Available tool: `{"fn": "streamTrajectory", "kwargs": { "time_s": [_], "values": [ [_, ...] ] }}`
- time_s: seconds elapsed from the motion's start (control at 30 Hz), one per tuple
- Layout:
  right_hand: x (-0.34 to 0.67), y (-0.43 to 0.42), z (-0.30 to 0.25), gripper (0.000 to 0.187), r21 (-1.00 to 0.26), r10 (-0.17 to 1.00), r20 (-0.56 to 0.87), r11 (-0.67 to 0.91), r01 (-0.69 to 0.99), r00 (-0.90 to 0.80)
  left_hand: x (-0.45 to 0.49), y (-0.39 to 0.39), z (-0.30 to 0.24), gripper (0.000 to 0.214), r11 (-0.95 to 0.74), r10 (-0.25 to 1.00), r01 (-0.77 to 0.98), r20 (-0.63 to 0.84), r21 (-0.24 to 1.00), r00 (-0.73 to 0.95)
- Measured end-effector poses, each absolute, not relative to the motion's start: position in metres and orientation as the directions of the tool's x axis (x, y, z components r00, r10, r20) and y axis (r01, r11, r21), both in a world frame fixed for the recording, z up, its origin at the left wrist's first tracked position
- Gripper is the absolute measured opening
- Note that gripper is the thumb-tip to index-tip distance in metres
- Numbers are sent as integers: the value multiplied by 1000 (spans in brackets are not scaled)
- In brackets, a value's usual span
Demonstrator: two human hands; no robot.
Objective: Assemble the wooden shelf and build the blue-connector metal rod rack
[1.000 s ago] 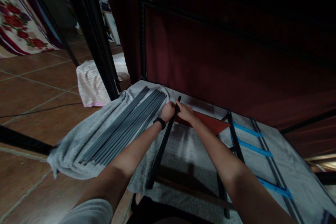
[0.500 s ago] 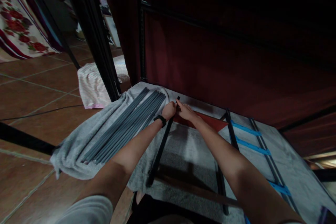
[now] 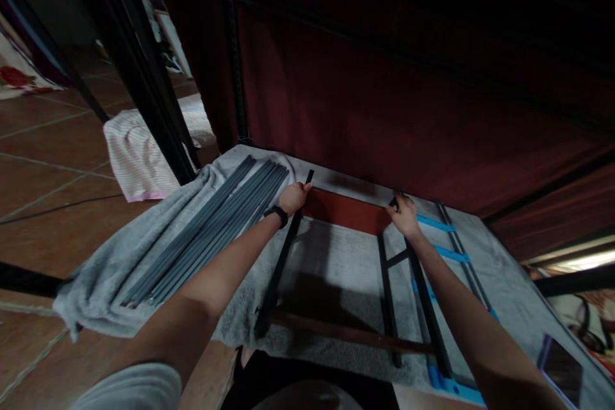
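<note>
Right hand (image 3: 405, 216) now on right-side black bar (image 3: 426, 307)

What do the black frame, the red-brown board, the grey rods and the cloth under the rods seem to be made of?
Frame: probably black-painted metal; slim, straight bars.
Board: perhaps painted or stained wood; flat, even red-brown face.
Rods: plastic or coated metal, I cannot tell which; smooth, grey, faintly shiny.
Cloth: likely fleece or towelling; soft folds, fuzzy surface.
</note>
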State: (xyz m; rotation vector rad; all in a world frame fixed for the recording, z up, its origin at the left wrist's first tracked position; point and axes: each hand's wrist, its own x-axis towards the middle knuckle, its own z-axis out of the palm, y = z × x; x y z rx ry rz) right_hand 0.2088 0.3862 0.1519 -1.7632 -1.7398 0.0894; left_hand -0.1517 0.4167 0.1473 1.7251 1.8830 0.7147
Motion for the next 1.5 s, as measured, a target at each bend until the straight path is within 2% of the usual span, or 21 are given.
{"fn": "streamTrajectory", "kwargs": {
  "time_s": [0.03, 0.1, 0.17, 0.43, 0.5, 0.73, 0.93, 1.1, 1.2, 1.37, 1.5],
  "values": [
    [225, 381, 151, 47, -573, 900, 376, 39, 818, 221, -152, 418, 147, 51, 68, 996, 753, -7, 655, -84],
    [251, 369, 149, 34, -792, 869, 261, -56, 608, 421, -151, 420, 148, 52, 65, 997, 788, -8, 613, -76],
    [267, 358, 144, 21, -915, 856, 112, -109, 387, 505, -150, 422, 148, 52, 66, 997, 801, -11, 595, -74],
    [247, 350, 130, 7, -991, 902, -129, -130, -26, 411, -151, 434, 144, 46, 69, 998, 791, -35, 608, -60],
    [240, 354, 131, 5, -990, 898, -144, -133, -55, 417, -151, 435, 143, 43, 73, 997, 774, -39, 629, -63],
    [241, 362, 130, 17, -984, 876, -178, -162, -73, 448, -150, 434, 142, 41, 104, 993, 721, -26, 685, -119],
    [248, 368, 126, 13, -983, 875, -184, -155, -101, 448, -150, 434, 141, 39, 135, 989, 668, -53, 731, -142],
    [249, 372, 125, 21, -983, 875, -184, -155, -101, 448, -148, 431, 143, 39, 146, 985, 645, -51, 750, -165],
    [249, 372, 124, 21, -982, 876, -188, -172, -75, 444, -147, 429, 144, 41, 140, 986, 670, -39, 729, -163],
    [251, 374, 123, 9, -983, 870, -178, -178, -43, 459, -146, 430, 147, 42, 95, 993, 760, -2, 643, -122],
    [248, 376, 124, 10, -977, 873, -211, -200, -71, 440, -147, 431, 148, 39, 83, 994, 776, 8, 626, -112]
  ]
}}
